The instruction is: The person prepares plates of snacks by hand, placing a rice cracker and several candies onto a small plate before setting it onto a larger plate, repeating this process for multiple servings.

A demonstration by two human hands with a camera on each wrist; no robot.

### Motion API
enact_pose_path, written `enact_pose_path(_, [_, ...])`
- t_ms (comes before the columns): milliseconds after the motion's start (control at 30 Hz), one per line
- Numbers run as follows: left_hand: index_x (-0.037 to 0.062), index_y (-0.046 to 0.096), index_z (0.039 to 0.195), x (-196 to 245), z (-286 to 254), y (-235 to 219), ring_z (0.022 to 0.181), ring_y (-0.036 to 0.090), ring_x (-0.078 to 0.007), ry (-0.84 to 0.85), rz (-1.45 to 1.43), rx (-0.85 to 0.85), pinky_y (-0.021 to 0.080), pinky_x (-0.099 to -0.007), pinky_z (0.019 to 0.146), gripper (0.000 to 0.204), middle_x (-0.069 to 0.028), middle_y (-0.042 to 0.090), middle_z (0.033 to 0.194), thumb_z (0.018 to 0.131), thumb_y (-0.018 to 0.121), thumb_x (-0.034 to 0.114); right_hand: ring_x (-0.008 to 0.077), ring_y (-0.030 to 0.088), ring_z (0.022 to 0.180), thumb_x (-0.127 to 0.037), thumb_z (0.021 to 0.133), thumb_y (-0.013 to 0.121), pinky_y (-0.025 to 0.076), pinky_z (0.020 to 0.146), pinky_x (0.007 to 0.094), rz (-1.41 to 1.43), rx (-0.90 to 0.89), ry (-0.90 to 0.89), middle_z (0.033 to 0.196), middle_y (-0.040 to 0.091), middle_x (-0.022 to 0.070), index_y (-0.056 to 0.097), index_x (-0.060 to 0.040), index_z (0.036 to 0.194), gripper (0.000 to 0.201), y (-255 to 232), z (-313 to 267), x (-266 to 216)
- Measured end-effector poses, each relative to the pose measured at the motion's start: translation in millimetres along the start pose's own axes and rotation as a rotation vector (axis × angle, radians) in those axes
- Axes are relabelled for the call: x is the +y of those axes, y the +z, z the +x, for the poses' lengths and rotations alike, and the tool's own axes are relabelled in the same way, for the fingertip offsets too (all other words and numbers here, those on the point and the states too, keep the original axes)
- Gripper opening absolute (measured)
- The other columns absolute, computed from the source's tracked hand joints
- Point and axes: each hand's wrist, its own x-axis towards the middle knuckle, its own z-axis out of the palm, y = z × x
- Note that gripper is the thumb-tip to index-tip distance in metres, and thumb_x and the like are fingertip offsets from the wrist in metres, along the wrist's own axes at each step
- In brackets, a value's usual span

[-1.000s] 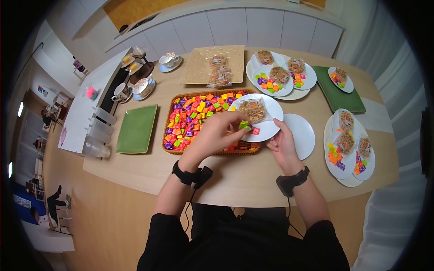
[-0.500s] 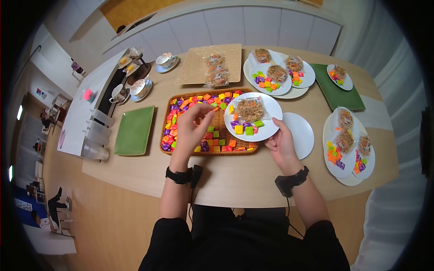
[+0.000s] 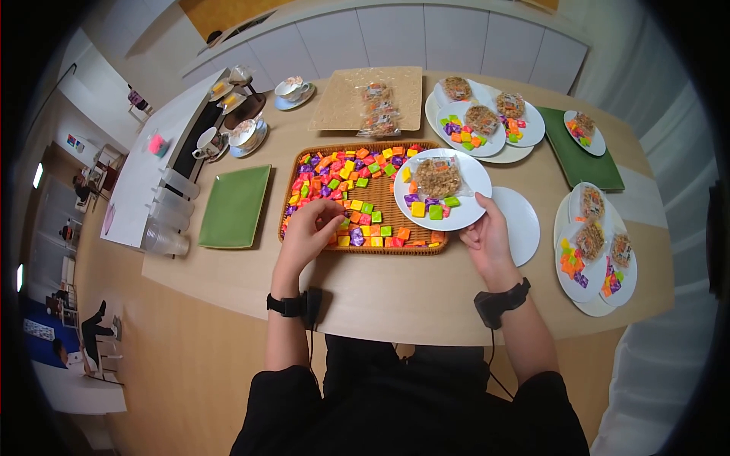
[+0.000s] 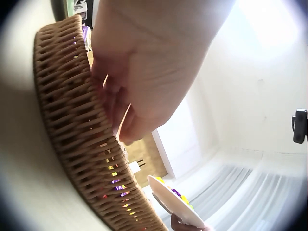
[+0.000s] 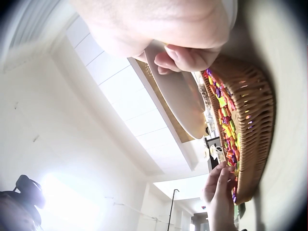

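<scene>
My left hand (image 3: 308,232) reaches low over the left part of a wicker basket (image 3: 380,248) of square wrapped candies (image 3: 327,167). Its thumb and index finger are spread apart, right at the candies. In the left wrist view, the basket's woven wall (image 4: 77,110) hides part of the fingers. My right hand (image 3: 490,239) pinches the right rim of a small white plate (image 3: 475,176), which overlaps the basket's right side in the head view. On that plate lie a clear-wrapped round nutty cookie (image 3: 437,176) and several colourful candies (image 3: 436,213) along its near and left edge.
Another white plate (image 3: 521,235) lies right of the basket. Dressed plates sit on two larger white plates (image 3: 508,156) (image 3: 595,306) and a green tray (image 3: 559,163). Wrapped cookies (image 3: 378,110) lie on a tan tray (image 3: 331,106) behind; a second green tray (image 3: 236,205) lies left.
My left hand let go of candies onto the plate, then moved left and down to the candies in the basket. My right hand still holds the plate by its rim.
</scene>
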Motion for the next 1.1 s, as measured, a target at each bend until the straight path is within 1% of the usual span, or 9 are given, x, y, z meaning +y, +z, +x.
enact_pose_path(67, [0.0012, 0.069, 0.107, -1.1, 3.5, -0.8, 0.077, 0.063, -0.0078, 0.078, 0.087, -0.035, 0.054, -0.0247, 0.069, 0.015, -0.0026, 0.069, 0.090, 0.094, 0.073, 0.008, 0.0053, 0.037, 0.048, -0.036, 0.100, 0.061, 0.025, 0.040, 0.0224, 0.002, -0.009, -0.005, 0.068, 0.050, -0.0026, 0.055, -0.0131, 0.093, 0.025, -0.4, 0.7, -0.2])
enact_pose_path(100, [0.0012, 0.069, 0.107, -0.3, 4.8, -2.5, 0.077, 0.063, -0.0078, 0.078, 0.087, -0.037, 0.054, -0.0247, 0.069, 0.015, -0.0026, 0.069, 0.090, 0.094, 0.073, 0.008, 0.0053, 0.037, 0.048, -0.036, 0.100, 0.061, 0.025, 0.040, 0.0224, 0.003, -0.008, -0.005, 0.068, 0.050, -0.0026, 0.055, -0.0131, 0.093, 0.025, -1.4, 1.5, 0.3])
enact_pose_path(167, [0.0007, 0.068, 0.106, 5.3, 7.4, -6.8, 0.077, 0.062, -0.0094, 0.024, 0.186, -0.136, 0.055, -0.0266, 0.069, 0.019, -0.0036, 0.066, 0.089, 0.090, 0.077, 0.008, 0.0050, 0.037, 0.048, -0.036, 0.100, 0.061, 0.025, 0.040, 0.0221, 0.017, -0.033, 0.014, 0.067, 0.050, -0.0029, 0.055, -0.0133, 0.092, 0.025, -4.6, 3.2, 0.7])
enact_pose_path(200, [0.0007, 0.068, 0.106, 10.0, 7.8, -8.3, 0.077, 0.062, -0.0094, 0.028, 0.186, -0.140, 0.055, -0.0266, 0.069, 0.019, -0.0036, 0.066, 0.089, 0.090, 0.077, 0.008, 0.0050, 0.037, 0.048, -0.036, 0.100, 0.061, 0.025, 0.040, 0.0221, 0.019, -0.030, 0.010, 0.067, 0.050, -0.0029, 0.055, -0.0133, 0.092, 0.025, -5.0, 3.0, 0.1])
enact_pose_path(267, [0.0010, 0.069, 0.106, 18.5, 8.0, -10.6, 0.076, 0.060, -0.0099, -0.051, 0.163, -0.199, 0.054, -0.0274, 0.067, 0.022, -0.0031, 0.064, 0.088, 0.088, 0.079, 0.010, 0.0049, 0.037, 0.048, -0.036, 0.100, 0.061, 0.025, 0.040, 0.0218, 0.025, -0.044, 0.016, 0.067, 0.050, -0.0034, 0.056, -0.0135, 0.092, 0.024, -3.5, 2.0, -0.2])
enact_pose_path(467, [0.0020, 0.071, 0.101, 9.1, 10.6, -15.6, 0.076, 0.060, -0.0144, 0.108, 0.284, -0.202, 0.053, -0.0299, 0.069, 0.020, -0.0051, 0.063, 0.089, 0.084, 0.081, 0.007, 0.0044, 0.038, 0.048, -0.036, 0.100, 0.061, 0.025, 0.040, 0.0217, 0.031, -0.041, 0.011, 0.067, 0.050, -0.0035, 0.056, -0.0134, 0.093, 0.025, -2.7, 0.6, 0.0])
enact_pose_path(567, [0.0015, 0.072, 0.097, 6.9, 9.7, -17.1, 0.078, 0.061, -0.0162, 0.067, 0.291, -0.207, 0.052, -0.0306, 0.070, 0.017, -0.0060, 0.062, 0.088, 0.083, 0.080, 0.007, 0.0042, 0.038, 0.048, -0.036, 0.100, 0.061, 0.025, 0.040, 0.0216, 0.026, -0.018, 0.004, 0.067, 0.050, -0.0036, 0.056, -0.0132, 0.093, 0.025, 0.2, -0.3, -0.9])
enact_pose_path(800, [0.0008, 0.072, 0.096, 7.6, 9.3, -15.8, 0.077, 0.061, -0.0158, 0.038, 0.259, -0.228, 0.052, -0.0306, 0.069, 0.015, -0.0060, 0.062, 0.088, 0.084, 0.080, 0.008, 0.0044, 0.037, 0.048, -0.036, 0.100, 0.061, 0.025, 0.040, 0.0214, 0.034, -0.033, 0.008, 0.068, 0.050, -0.0031, 0.055, -0.0130, 0.095, 0.024, -3.4, 2.4, 0.8])
enact_pose_path(1100, [0.0003, 0.066, 0.092, 8.1, 14.6, -7.4, 0.077, 0.063, -0.0131, 0.028, 0.216, -0.204, 0.052, -0.0292, 0.068, 0.017, -0.0047, 0.062, 0.087, 0.084, 0.080, 0.006, 0.0051, 0.037, 0.048, -0.036, 0.100, 0.061, 0.025, 0.040, 0.0219, 0.020, -0.027, 0.011, 0.069, 0.050, -0.0027, 0.055, -0.0131, 0.095, 0.025, -2.6, 0.7, -0.6])
